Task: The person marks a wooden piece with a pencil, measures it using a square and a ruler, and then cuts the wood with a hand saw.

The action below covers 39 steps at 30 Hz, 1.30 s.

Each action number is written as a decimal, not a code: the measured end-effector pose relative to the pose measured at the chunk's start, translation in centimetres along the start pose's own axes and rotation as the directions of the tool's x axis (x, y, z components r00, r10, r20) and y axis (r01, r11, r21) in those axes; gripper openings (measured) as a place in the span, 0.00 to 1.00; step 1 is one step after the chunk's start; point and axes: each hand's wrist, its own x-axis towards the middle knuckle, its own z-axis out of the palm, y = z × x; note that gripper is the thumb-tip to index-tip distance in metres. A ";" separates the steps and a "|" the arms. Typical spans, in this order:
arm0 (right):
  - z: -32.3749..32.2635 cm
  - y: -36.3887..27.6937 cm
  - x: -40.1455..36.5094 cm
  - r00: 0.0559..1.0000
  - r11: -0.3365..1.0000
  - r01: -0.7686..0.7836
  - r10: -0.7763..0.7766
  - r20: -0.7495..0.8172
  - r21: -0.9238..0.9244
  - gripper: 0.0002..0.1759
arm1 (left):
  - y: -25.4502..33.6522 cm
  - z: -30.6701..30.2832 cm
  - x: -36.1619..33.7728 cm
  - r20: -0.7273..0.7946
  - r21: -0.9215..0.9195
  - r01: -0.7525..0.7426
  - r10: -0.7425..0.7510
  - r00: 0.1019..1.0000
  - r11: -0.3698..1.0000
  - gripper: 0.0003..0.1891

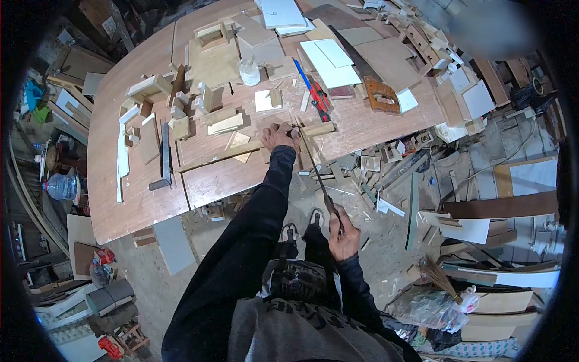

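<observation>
My left hand (280, 137) is closed over a long narrow wooden strip (223, 155) and presses it against the tabletop, close to the front edge. In my right hand (344, 234) is the grip of a handsaw, held low in front of my body. The thin saw blade (315, 164), seen almost edge-on, runs up from that fist to the strip, just right of my left fingers. Whether its teeth have entered the wood cannot be made out. Past the blade, a short length of the strip (319, 129) lies toward the right.
The wooden table (132, 211) carries a second handsaw (382, 98), a red and blue tool (316, 96), a plastic cup (249, 72), white boards (330, 63), a dark L-shaped bar (164, 157) and several wood blocks. Offcuts (389, 205) litter the floor. A broom (440, 277) lies lower right.
</observation>
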 end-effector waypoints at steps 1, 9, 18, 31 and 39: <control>0.4 0.1 0.6 1.000 1.000 -0.002 0.002 -0.014 -0.007 0.15 | 0.1 -0.2 0.0 0.015 -0.013 0.007 -0.007 1.000 1.000 0.10; -1.1 -0.3 -1.0 0.997 0.999 -0.047 0.047 0.066 -0.009 0.16 | 0.6 -0.7 0.0 -0.013 -0.029 0.016 -0.016 1.000 0.999 0.09; -0.8 -0.1 -1.3 1.000 1.000 0.006 -0.006 0.011 0.021 0.16 | 0.1 -0.1 0.1 0.000 -0.008 0.009 -0.009 1.000 1.000 0.09; 0.3 0.0 -0.6 1.000 0.999 0.018 -0.018 -0.005 0.041 0.16 | 0.4 -0.5 -0.2 -0.040 0.011 -0.050 0.050 0.998 0.999 0.09; 2.3 0.6 1.5 0.998 0.998 -0.051 0.050 -0.023 -0.048 0.16 | -1.7 -0.7 -0.4 0.063 -0.020 -0.238 0.239 0.969 0.971 0.15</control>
